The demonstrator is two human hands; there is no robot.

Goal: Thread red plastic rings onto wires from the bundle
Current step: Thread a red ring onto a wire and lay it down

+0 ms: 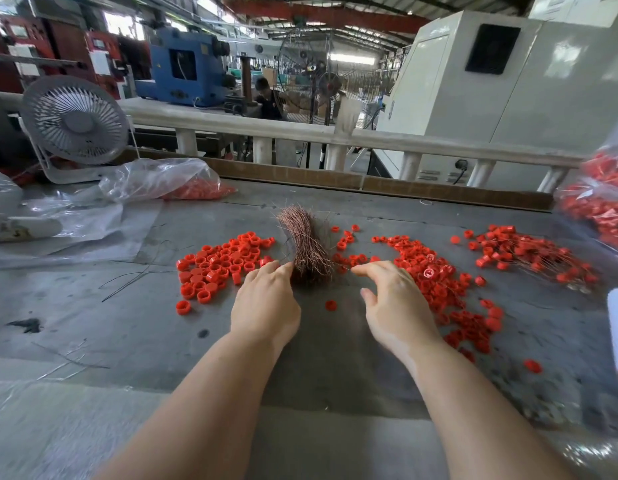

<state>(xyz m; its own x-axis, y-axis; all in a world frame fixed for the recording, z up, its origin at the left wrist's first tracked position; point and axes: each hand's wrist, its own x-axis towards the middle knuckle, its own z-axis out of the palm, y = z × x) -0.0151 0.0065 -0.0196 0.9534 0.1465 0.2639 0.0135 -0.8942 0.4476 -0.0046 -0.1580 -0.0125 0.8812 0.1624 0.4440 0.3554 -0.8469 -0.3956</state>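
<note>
A bundle of thin copper-coloured wires lies on the grey table, pointing away from me. My left hand rests at its near left side, fingertips touching the wire ends beside a pile of red plastic rings. My right hand hovers just right of the bundle, fingers spread, index finger pointing at the wires. A larger spread of red rings lies under and beyond it. Rings with wires through them lie at the far right. Whether either hand pinches a wire is not visible.
A single red ring lies between my hands. Clear plastic bags with red rings sit at the back left and right edge. A white desk fan stands at the back left. Loose dark wires lie left of the rings.
</note>
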